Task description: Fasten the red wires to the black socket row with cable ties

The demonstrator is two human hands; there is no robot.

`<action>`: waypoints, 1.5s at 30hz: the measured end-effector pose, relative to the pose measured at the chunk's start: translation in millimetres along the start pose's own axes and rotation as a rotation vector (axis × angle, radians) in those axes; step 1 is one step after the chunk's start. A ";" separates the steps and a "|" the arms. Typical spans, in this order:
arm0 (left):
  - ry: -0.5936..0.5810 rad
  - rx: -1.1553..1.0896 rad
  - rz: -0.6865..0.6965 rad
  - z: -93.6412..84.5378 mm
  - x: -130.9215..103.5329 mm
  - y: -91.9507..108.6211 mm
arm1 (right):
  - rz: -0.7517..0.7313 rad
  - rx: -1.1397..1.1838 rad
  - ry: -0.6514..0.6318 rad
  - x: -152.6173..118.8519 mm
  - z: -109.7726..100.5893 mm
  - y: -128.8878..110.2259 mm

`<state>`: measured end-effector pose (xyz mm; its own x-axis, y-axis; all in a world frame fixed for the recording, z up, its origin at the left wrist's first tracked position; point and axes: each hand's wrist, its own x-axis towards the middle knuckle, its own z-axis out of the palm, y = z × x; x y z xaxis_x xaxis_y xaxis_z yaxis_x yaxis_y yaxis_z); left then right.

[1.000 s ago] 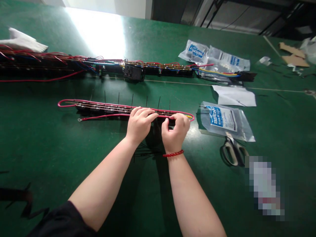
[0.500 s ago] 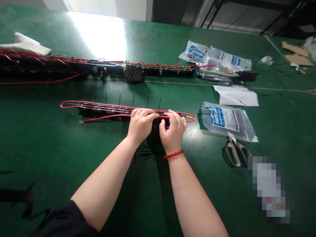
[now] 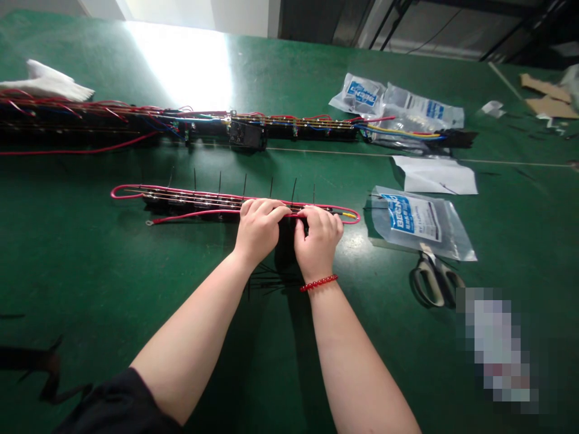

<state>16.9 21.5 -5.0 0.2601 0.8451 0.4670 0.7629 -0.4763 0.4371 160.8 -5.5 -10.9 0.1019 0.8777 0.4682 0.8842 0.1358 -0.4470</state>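
Observation:
A long black bar assembly lies across the green table, with a red cable looped along it. The cable bends back on itself at both ends, and its ring terminal rests at the left. Thin black cable ties stick up along the bar's far side. My left hand is closed over the near red strand, fingertips pressed on it. Just to its right, my right hand curls over the bar's right part with fingers on the cable. Whatever lies under the fingertips is hidden.
Behind lies a longer wired bar with a black block. To the right are a labelled plastic bag, scissors and white paper. Loose black ties lie near my wrists; a white cloth sits far left.
The fingers of my right hand have come down slightly and curled in more over the cable. My left hand stays almost where it was.

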 end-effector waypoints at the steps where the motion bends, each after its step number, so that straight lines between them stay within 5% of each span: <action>1: 0.006 -0.002 0.000 0.0 0.1 0.1 | 0.001 0.000 0.000 0.2 -0.1 -0.1; 16: 0.209 0.059 0.017 -0.8 -2.3 -1.0 | 0.001 -0.017 0.011 1.5 -3.6 -4.6; 24: 0.123 0.054 -0.084 -4.4 -2.1 2.0 | 0.006 0.023 0.019 2.4 -5.2 -3.5; 45: 0.028 0.018 -0.022 -1.8 -2.1 3.7 | 0.025 0.067 0.027 2.7 -7.0 -4.7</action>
<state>18.1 17.5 -2.9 0.2269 0.8481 0.4788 0.7790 -0.4531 0.4334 160.1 -7.0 -2.2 0.1370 0.8687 0.4761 0.8488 0.1449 -0.5086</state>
